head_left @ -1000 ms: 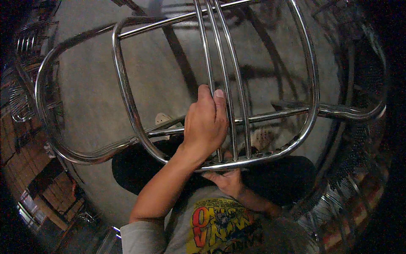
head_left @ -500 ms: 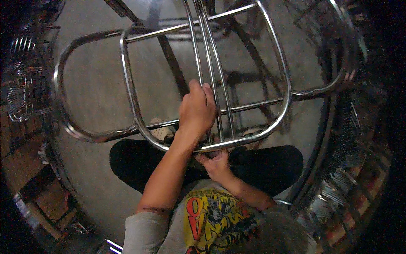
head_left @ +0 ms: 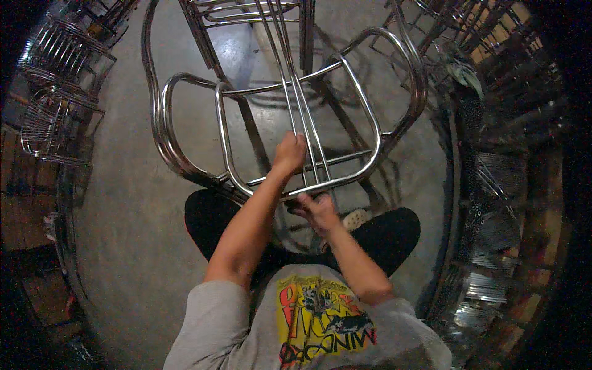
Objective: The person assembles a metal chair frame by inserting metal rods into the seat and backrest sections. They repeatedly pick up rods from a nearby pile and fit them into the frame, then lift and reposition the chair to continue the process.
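Observation:
A shiny tubular metal chair frame (head_left: 226,140) stands before me, with a rounded seat frame and a curved arm loop (head_left: 161,126) on each side. Several thin metal rods (head_left: 314,143) run lengthwise across its middle. My left hand (head_left: 290,152) is closed round these rods, over the near half of the seat frame. Just below the near rail (head_left: 336,183), my right hand (head_left: 319,213) has thumb and fingers apart, the fingertips close to the rail's underside. Whether they touch it I cannot tell; the hand is slightly blurred.
Stacked metal frames (head_left: 58,120) stand at the left. More metal parts (head_left: 499,166) and a pale cloth (head_left: 464,77) are along the right side. My bent knees (head_left: 394,237) flank the near rail, above a grey concrete floor (head_left: 126,228).
The chair frame now appears tilted differently and farther off, with its far end more in view. My left hand keeps its grip on the rods. My right hand has drawn out from under the near rail.

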Motion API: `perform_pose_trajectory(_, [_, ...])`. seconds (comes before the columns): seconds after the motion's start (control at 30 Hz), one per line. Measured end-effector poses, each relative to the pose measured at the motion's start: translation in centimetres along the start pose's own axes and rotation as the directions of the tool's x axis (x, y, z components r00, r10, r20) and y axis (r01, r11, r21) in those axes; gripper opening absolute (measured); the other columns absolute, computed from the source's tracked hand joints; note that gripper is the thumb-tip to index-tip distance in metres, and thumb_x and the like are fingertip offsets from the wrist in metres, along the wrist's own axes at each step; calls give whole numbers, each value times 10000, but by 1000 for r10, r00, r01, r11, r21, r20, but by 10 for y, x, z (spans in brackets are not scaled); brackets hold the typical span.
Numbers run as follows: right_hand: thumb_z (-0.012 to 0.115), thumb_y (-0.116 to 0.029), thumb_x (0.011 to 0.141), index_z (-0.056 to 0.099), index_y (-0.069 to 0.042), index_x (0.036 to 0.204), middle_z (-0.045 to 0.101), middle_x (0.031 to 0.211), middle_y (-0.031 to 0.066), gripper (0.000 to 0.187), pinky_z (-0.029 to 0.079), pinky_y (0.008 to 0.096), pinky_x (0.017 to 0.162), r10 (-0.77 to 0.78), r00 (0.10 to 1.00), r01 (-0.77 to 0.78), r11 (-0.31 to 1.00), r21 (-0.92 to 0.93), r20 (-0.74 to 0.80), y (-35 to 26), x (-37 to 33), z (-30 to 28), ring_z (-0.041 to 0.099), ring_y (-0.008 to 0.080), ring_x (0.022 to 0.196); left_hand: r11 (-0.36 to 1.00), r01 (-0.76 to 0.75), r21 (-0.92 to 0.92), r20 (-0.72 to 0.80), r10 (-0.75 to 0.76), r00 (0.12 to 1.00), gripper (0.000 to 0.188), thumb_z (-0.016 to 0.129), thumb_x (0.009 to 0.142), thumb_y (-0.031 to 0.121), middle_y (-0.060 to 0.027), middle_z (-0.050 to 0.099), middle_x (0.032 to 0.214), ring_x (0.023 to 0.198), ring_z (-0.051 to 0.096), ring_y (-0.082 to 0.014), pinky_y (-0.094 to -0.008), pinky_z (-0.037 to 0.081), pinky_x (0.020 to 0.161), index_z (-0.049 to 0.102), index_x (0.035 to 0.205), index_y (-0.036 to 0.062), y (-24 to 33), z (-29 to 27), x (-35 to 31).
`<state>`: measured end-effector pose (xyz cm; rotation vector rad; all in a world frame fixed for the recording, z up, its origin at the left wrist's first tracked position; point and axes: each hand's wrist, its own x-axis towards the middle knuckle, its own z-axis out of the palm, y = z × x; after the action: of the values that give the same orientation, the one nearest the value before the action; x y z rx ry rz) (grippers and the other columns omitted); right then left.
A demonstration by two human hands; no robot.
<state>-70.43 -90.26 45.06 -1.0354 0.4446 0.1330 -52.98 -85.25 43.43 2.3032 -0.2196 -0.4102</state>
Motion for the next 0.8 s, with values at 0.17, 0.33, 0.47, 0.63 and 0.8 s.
perform_pose_trajectory(0.17, [592,-311,962,512,-20,1111,663,1004,124,336,597,439,787,-39,995,59,972,227,-92,-4,3,-10,685,256,912,1000,27,-12,-74,-28,997,419,378,986,354,-329,615,1064,1011,580,-510,-564,442,878,555,1079,-13,5,5,-1])
perform_pose_trajectory(0.33, [593,-344,955,506,6,1104,653,993,130,390,604,435,791,-18,987,44,986,159,-161,-5,4,-1,684,257,891,998,-1,70,-6,2,1000,401,376,982,327,-328,611,1081,1021,586,-494,-547,450,892,563,1081,-15,6,3,-8])
perform_pose_trajectory(0.47, [594,-364,952,516,19,1120,653,1026,136,425,592,434,775,-53,993,67,988,136,-106,-8,0,-6,679,278,898,928,-344,143,55,339,939,406,376,978,315,-331,613,1066,1025,584,-488,-541,446,901,575,1044,-33,-13,4,-3])
perform_pose_trajectory(0.63, [628,-367,935,516,8,1126,647,1023,154,436,585,421,757,20,992,-5,992,123,-121,2,13,-10,677,275,894,907,-341,245,118,322,939,284,504,880,204,-256,630,1001,969,592,-464,-508,466,882,605,1038,-10,-21,-16,-4])
perform_pose_trajectory(0.8, [638,-438,916,566,-40,1077,591,910,36,436,464,304,584,54,978,-86,984,-153,-202,-6,22,-4,537,151,709,591,-491,640,265,429,863,405,537,911,261,-279,634,1044,978,633,-400,-512,492,858,560,1253,47,-3,-54,-73])
